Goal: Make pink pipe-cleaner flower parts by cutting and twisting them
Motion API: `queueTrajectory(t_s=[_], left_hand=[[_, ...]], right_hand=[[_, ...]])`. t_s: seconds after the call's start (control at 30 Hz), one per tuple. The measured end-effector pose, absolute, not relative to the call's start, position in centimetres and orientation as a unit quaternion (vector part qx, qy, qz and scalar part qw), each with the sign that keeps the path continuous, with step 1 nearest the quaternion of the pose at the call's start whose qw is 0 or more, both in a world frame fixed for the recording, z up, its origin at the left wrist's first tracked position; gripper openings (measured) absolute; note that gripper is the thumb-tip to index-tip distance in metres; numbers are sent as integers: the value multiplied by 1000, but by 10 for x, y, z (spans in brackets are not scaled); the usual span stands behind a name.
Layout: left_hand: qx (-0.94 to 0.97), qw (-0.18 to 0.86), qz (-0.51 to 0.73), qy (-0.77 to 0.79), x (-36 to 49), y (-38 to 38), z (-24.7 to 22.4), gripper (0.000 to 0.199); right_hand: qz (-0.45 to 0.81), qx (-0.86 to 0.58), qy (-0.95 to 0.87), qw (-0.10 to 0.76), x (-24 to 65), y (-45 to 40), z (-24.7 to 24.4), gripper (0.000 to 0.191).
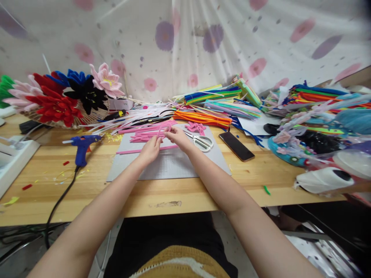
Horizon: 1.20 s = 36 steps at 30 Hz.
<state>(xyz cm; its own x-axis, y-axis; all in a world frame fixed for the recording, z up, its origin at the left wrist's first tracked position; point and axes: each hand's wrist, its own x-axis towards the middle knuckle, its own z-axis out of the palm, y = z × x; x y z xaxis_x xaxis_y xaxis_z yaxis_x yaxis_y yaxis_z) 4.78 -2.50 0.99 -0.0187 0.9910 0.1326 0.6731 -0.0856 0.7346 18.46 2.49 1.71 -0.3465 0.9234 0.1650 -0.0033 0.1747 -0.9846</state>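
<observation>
Both hands meet over a grey mat on the wooden table. My left hand is closed on a pink pipe cleaner, which rises in a bent loop. My right hand pinches the same pipe cleaner on its other side, close to the left fingertips. Behind and left of the hands lies a pile of pink pipe cleaners, with a long pink strand in front of it. Folded pink pieces rest at the mat's back right. White-handled scissors lie right of my right hand.
A blue glue gun with its black cable stands at the left, before pipe-cleaner flowers. A phone lies right of the mat. Orange pipe cleaners and other coloured bundles line the back. A white roll sits at the right.
</observation>
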Motion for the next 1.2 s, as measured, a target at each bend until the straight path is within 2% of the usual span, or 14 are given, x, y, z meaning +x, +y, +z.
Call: queueTrajectory(t_s=[0.13,0.27,0.37,0.47,0.57,0.63,0.7,0.77,0.87,0.97,1.13,1.2], left_hand=[[703,105,157,686,42,-35,11,30],[716,58,98,688,42,-42,14,32],[720,51,76,688,40,-45,12,31],[705,19,58,706,32,-45,6,32],[690,-26,56,721,21,-42,-1,32],[686,-46,60,724,17,-40,-5,32],[683,-60,65,725,15,-37,-8,33],[682,-66,66,726,15,-36,-11,34],[680,-63,65,727,17,-36,-12,35],[673,-58,70,734,17,-38,-11,35],[652,-54,89,751,16,-40,-11,35],[647,-54,94,755,15,-40,-12,35]], right_hand=[[604,-383,-535,450,195,33,14,33],[611,-402,-500,463,197,36,6,35],[573,-441,-519,456,200,35,4,30],[469,-504,-589,423,221,36,10,18],[263,-607,-665,347,260,37,17,20],[156,-649,-711,221,284,34,19,24],[122,-662,-731,114,298,29,18,28],[101,-666,-735,74,301,23,15,35],[67,-680,-726,76,295,19,9,43],[65,-688,-717,94,291,21,7,43],[89,-667,-701,236,300,24,12,38],[88,-637,-719,263,301,25,14,36]])
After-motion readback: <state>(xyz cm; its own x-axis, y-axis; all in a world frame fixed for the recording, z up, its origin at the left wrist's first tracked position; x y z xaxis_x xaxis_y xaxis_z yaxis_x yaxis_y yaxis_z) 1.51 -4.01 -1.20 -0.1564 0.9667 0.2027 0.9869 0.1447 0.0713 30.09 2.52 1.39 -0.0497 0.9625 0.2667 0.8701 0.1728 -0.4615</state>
